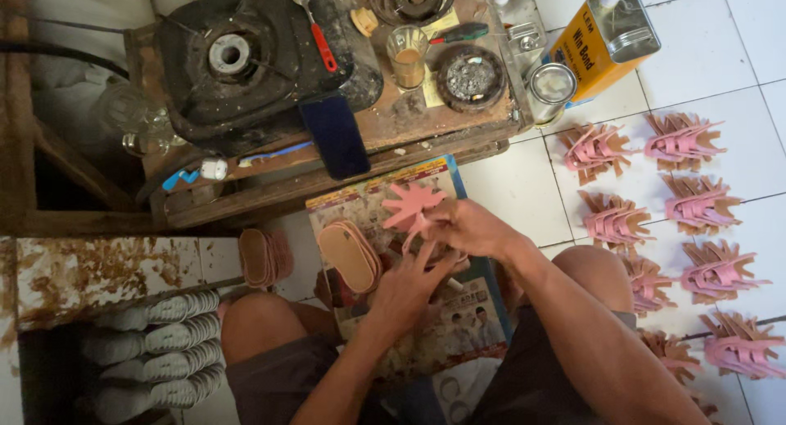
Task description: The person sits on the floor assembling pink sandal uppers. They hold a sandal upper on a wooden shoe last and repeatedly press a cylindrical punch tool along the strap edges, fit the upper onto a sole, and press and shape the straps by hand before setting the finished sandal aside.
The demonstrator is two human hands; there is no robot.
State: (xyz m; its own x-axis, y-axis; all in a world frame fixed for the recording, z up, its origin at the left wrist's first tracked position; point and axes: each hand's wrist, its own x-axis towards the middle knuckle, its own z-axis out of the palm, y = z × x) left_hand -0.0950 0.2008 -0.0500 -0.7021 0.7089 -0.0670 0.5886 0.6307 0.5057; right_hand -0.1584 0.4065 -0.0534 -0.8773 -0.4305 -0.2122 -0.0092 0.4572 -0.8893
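My right hand (469,227) and my left hand (407,284) meet over a printed cardboard sheet (471,314) laid across my lap. Together they hold a pink strappy sandal upper (412,205), its straps fanning out above my fingers. Just left of it a small stack of tan insoles (348,253) rests on the sheet. Both hands have their fingers closed on the pink piece.
Several finished pink-and-brown uppers (684,204) lie in rows on the white tile floor at right. A wooden bench (385,130) ahead carries a black machine (246,61), a dark phone (334,134), a glass, tins and a yellow glue can (602,40). White soles (160,347) stack at lower left.
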